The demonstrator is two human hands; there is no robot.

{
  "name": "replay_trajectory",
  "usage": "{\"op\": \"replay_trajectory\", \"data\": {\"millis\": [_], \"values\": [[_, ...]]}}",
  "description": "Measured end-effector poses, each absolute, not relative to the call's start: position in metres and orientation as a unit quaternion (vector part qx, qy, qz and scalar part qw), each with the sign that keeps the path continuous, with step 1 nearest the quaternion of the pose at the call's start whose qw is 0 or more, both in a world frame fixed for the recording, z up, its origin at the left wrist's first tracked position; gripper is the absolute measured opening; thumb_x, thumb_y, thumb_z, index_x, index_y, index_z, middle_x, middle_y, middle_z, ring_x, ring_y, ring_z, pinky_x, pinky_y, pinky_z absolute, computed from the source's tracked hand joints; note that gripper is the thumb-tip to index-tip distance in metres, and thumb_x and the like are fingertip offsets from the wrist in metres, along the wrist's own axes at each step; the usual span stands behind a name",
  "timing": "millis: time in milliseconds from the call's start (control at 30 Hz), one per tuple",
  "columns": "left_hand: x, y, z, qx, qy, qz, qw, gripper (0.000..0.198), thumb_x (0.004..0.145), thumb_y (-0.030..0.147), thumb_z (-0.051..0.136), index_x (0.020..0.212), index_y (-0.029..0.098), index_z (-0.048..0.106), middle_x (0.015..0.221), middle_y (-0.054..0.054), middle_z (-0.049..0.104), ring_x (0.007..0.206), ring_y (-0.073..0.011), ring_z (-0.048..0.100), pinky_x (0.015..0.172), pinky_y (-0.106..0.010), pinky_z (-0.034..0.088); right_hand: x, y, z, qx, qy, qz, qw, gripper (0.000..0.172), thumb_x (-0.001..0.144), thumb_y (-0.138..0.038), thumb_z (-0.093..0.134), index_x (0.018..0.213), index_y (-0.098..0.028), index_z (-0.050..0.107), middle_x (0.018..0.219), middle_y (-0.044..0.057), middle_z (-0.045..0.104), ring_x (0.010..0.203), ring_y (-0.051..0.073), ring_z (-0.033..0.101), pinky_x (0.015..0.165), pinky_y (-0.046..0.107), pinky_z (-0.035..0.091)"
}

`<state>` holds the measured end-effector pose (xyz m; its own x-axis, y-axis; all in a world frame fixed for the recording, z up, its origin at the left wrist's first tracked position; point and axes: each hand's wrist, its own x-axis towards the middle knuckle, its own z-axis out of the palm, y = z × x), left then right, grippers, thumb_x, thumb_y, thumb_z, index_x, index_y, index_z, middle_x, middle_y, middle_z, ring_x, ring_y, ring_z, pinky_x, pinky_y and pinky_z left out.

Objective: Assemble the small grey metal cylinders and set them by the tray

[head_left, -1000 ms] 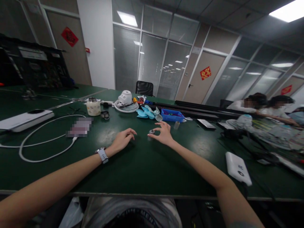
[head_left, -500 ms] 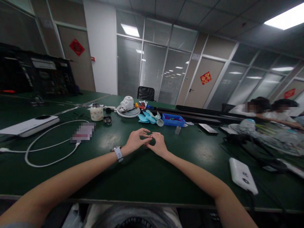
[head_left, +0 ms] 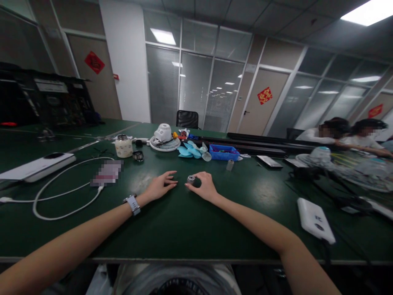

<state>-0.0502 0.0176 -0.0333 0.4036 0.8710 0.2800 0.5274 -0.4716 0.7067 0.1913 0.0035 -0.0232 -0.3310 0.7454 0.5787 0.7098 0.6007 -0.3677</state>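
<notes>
Head view: right hand clamped on a small metal cylinder at a green table.
Hands apart; the left hand, fingers spread, is near the cylinder, which is set back from the near edge; contact with the surface cannot be told. Toward the far edge lie a white fan housing, light-blue blades and a blue tray. Beyond that edge stand a black chair and a glass partition; two people are at the right.
</notes>
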Motion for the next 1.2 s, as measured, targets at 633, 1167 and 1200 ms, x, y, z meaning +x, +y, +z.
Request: {"op": "replay_trajectory", "data": {"millis": [633, 1167, 1200], "values": [[-0.051, 0.027, -0.046, 0.805, 0.428, 0.315, 0.265, 0.063, 0.082, 0.042, 0.056, 0.138, 0.020, 0.037, 0.112, -0.006, 0.071, 0.130, -0.0210, 0.045, 0.108, -0.043, 0.033, 0.294, 0.124, 0.000, -0.774, -0.587, -0.054, 0.232, 0.048, 0.082, -0.046, 0.060, 0.120, -0.016, 0.061, 0.109, 0.015, 0.066, 0.102, 0.027, 0.062, 0.084, 0.033, 0.046], [-0.045, 0.021, -0.031, 0.654, 0.545, 0.427, 0.304, 0.048, 0.085, 0.056, 0.042, 0.113, 0.018, 0.050, 0.095, -0.011, 0.074, 0.095, -0.0247, 0.067, 0.084, -0.036, 0.046, 0.146, 0.024, -0.027, -0.455, -0.865, 0.061, 0.204, 0.034, 0.084, -0.056, 0.056, 0.106, -0.035, 0.071, 0.076, 0.000, 0.054, 0.067, 0.011, 0.049, 0.058, 0.022, 0.031], [-0.046, 0.021, -0.031, 0.654, 0.547, 0.425, 0.303, 0.048, 0.084, 0.056, 0.043, 0.113, 0.018, 0.050, 0.095, -0.011, 0.074, 0.094, -0.0249, 0.067, 0.083, -0.036, 0.046, 0.146, 0.026, -0.028, -0.455, -0.863, 0.063, 0.208, 0.032, 0.084, -0.055, 0.056, 0.104, -0.035, 0.071, 0.075, 0.000, 0.054, 0.067, 0.011, 0.049, 0.058, 0.022, 0.031]]}}
